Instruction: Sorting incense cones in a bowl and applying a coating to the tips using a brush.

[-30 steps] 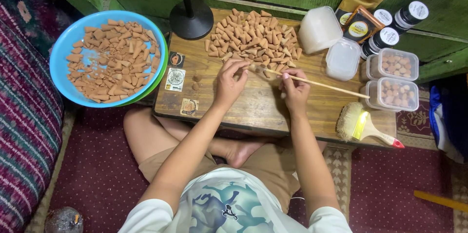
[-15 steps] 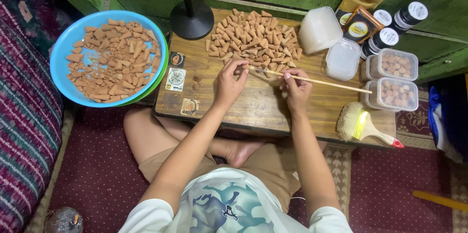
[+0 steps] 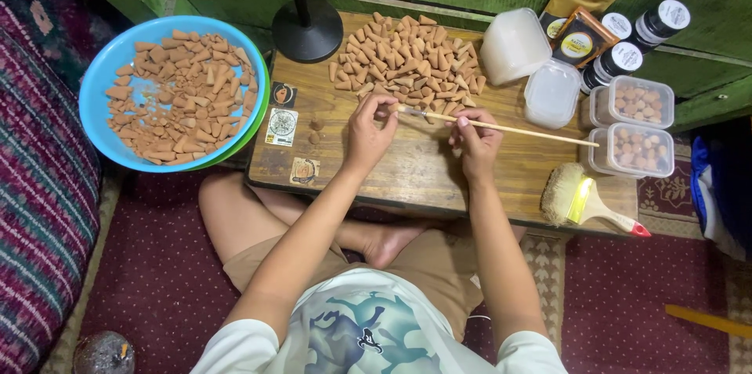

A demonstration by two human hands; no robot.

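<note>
At the low table's [image 3: 439, 178] centre, the left hand [image 3: 368, 133] pinched a small brown cone [image 3: 385, 112] while the right hand [image 3: 474, 141] gripped a thin brush [image 3: 501, 127] pointing toward nine o'clock; the cone looked light, brittle and crumbly, best held gently by its base.

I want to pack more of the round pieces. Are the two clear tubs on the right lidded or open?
Lidded, it seems: both clear tubs show a flat clear cover with a raised rim over the round brown pieces inside. Whether they are snapped tight cannot be told.

Hands barely shifted; thin brush [image 3: 501, 126] tip now nearer cone pile [image 3: 407, 61].
</note>
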